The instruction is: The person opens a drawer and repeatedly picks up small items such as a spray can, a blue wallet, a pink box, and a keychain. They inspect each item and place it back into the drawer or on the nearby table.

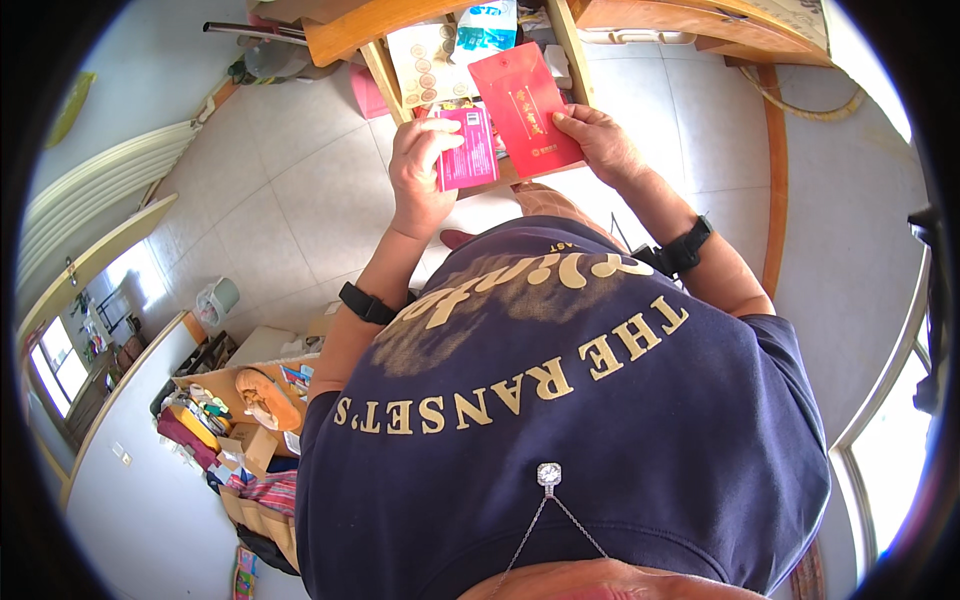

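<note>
My left hand (pixel 424 154) grips a flat magenta box (pixel 471 154) that bears white print and a barcode. A red paper envelope (pixel 523 105) with gold lettering is pinched at its lower right corner by my right hand (pixel 600 142). The two items are side by side above an open wooden drawer (pixel 574 56). Inside the drawer lie a cream sheet with round brown prints (pixel 426 67) and a white and teal plastic packet (pixel 486 30). The envelope and box hide part of the drawer's contents.
A wooden desk edge (pixel 375 30) runs above the drawer. A pink bin or container (pixel 367 90) is on the tiled floor (pixel 277 150) left of it. Further left are a small waste bin (pixel 217 300), an open door (pixel 97 262) and cluttered shelving with cardboard boxes (pixel 251 446).
</note>
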{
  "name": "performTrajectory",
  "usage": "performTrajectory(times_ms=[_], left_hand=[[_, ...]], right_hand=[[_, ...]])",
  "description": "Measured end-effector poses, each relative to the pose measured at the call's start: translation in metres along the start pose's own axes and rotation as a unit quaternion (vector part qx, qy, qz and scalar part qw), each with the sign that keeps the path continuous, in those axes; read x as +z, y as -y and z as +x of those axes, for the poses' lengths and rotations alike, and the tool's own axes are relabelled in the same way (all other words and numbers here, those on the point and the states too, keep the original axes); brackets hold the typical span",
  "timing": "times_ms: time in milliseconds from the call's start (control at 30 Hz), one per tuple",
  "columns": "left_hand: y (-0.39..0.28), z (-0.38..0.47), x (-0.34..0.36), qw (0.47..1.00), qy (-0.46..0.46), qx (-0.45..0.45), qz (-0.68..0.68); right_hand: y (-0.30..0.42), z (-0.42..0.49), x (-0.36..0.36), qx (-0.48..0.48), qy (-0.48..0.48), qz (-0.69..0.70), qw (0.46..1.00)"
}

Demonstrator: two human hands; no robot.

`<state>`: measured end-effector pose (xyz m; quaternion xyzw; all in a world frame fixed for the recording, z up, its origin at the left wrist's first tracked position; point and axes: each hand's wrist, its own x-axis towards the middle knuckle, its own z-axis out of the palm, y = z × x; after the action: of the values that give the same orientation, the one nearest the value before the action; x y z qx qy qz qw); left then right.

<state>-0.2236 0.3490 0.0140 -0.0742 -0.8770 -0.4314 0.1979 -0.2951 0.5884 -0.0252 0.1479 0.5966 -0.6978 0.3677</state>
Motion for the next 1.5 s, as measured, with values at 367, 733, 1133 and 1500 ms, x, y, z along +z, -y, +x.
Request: performTrajectory(times_ms=[367,733,1133,1500], left_hand=[[-0.026,0.013,-0.001,0.995,0.006,0.075,0.062],[-0.038,0.027,0.014,0.988,-0.016,0.077,0.133],[-0.051,0.017,0.027,0.823,0.063,-0.432,-0.364],[-0.039,0.009,0.032,0.799,0.148,-0.463,-0.355]], right_hand=[[0.007,0.012,-0.005,-0.088,-0.006,-0.206,0.975],[0.055,-0.024,0.042,0.023,0.224,-0.064,0.972],[0.052,-0.010,0.035,-0.059,0.163,-0.077,0.982],[0.061,-0.004,0.036,-0.023,0.141,-0.052,0.988]])
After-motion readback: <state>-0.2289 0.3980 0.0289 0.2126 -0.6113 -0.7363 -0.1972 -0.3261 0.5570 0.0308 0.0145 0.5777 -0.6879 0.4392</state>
